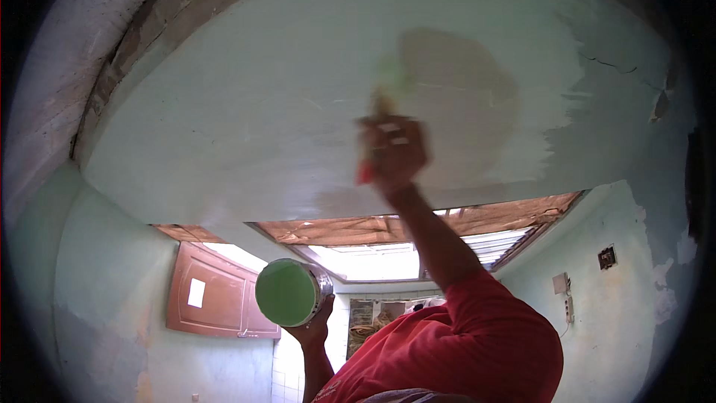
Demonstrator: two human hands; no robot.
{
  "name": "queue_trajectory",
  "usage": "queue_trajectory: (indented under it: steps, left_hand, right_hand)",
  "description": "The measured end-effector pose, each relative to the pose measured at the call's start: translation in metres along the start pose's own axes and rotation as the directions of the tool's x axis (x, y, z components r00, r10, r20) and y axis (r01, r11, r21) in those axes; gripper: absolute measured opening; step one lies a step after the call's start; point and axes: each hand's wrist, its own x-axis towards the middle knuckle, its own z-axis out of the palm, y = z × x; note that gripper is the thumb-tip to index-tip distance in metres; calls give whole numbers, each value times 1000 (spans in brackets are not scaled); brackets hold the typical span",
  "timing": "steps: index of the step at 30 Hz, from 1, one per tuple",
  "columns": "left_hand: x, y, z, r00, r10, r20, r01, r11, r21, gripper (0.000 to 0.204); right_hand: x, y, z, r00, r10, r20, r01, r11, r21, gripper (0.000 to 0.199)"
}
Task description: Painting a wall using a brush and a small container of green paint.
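Observation:
My left hand (316,327) is wrapped round the side of an open paint can (326,281), whose mouth shows light green paint (286,293). Higher up, my right hand (395,155) is closed on a paintbrush (382,102), blurred by motion. A red handle end pokes out below the fist. The bristles are at or very near the pale green ceiling (283,119), beside a brighter wet green smear (392,73). A darker greyish patch (462,82) lies just right of the brush.
A ragged paint edge meets duller surface at the right, with a crack (608,65). Below are a ceiling opening with brown sheeting (343,231), a reddish-brown cupboard (211,291) at left, and switch boxes (561,283) with an open wall socket (607,257) at right.

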Motion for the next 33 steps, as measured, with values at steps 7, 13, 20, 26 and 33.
queue_trajectory:
  steps: [7, 13, 20, 26, 33]
  left_hand:
    - [4, 0, -9, 999, -7, 48, 4, 998, 63, 99]
    - [3, -19, -38, 991, 125, 50, -132, 976, 172, 95]
    - [9, -2, -16, 998, 3, 69, -5, 1000, 18, 98]
    - [16, 4, 14, 977, 159, 142, -151, 987, -60, 93]
    - [-4, -28, 25, 955, 95, 282, -121, 990, 76, 104]
  right_hand:
    - [-20, -40, 69, 955, -211, 208, 169, 964, 206, 30]
    - [63, 72, -134, 981, -107, -162, 86, 988, -129, 20]
    - [132, 130, -336, 815, -317, -484, -8, 831, -557, 12]
    - [67, 70, -292, 705, 197, -682, -355, 929, -99, 23]
    - [20, 42, -227, 671, 725, -154, -454, 566, 689, 25]
